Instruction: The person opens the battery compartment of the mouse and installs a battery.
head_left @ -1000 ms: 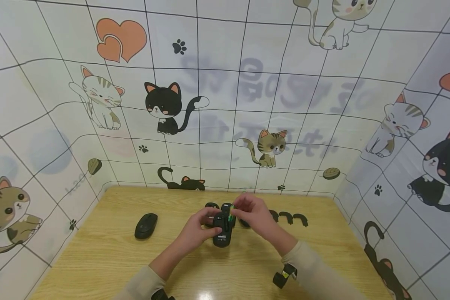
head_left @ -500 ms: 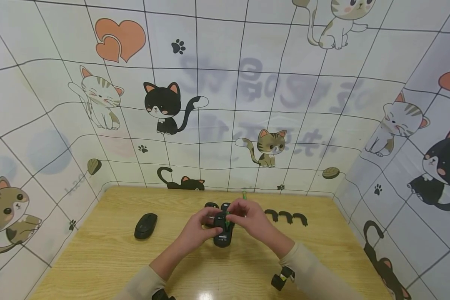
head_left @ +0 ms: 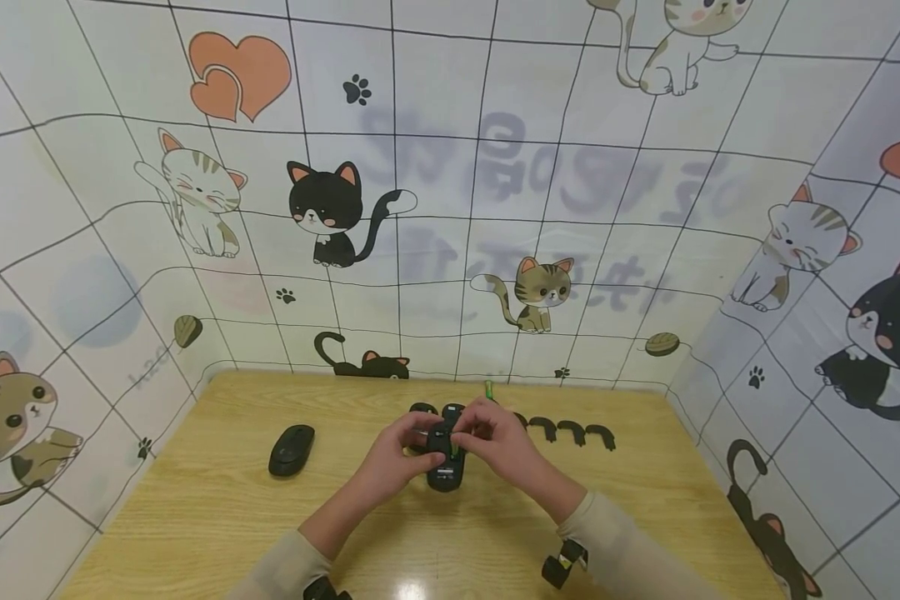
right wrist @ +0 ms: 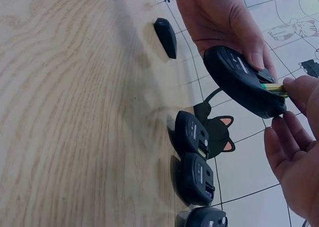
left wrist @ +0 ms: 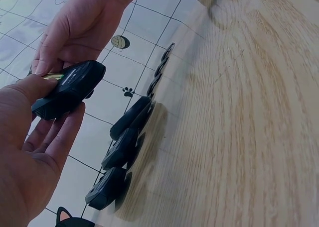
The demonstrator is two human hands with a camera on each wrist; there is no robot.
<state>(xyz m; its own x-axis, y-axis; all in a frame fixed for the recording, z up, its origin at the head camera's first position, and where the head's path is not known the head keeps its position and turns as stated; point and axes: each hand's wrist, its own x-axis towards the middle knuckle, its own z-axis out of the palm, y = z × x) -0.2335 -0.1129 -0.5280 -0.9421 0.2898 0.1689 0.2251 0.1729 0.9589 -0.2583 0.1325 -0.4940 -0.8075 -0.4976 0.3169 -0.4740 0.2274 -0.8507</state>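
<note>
My left hand (head_left: pixel 403 450) holds a black computer mouse (head_left: pixel 444 475) above the table, its underside facing up and its battery slot uncovered. The thumb lies along one side and the fingers support the other. In the right wrist view, a green and gold battery (right wrist: pixel 274 89) lies partly in that slot of the mouse (right wrist: pixel 234 82). My right hand (head_left: pixel 504 437) pinches the battery's end, with the thumb on it and the other fingers near the mouse's end. From the left wrist view, only a sliver of battery (left wrist: pixel 53 76) shows beside the left thumb.
Several more mice stand along the back, including an upturned mouse (right wrist: pixel 192 132). Another mouse (head_left: pixel 292 451) sits alone at the left. Several curved black covers (head_left: pixel 572 432) form a row at the right. One green battery (head_left: pixel 489 389) lies near the table's back edge.
My right hand has moved left and slightly down, bringing the battery from above the mouse into its slot. The left hand and mouse have stayed nearly still.
</note>
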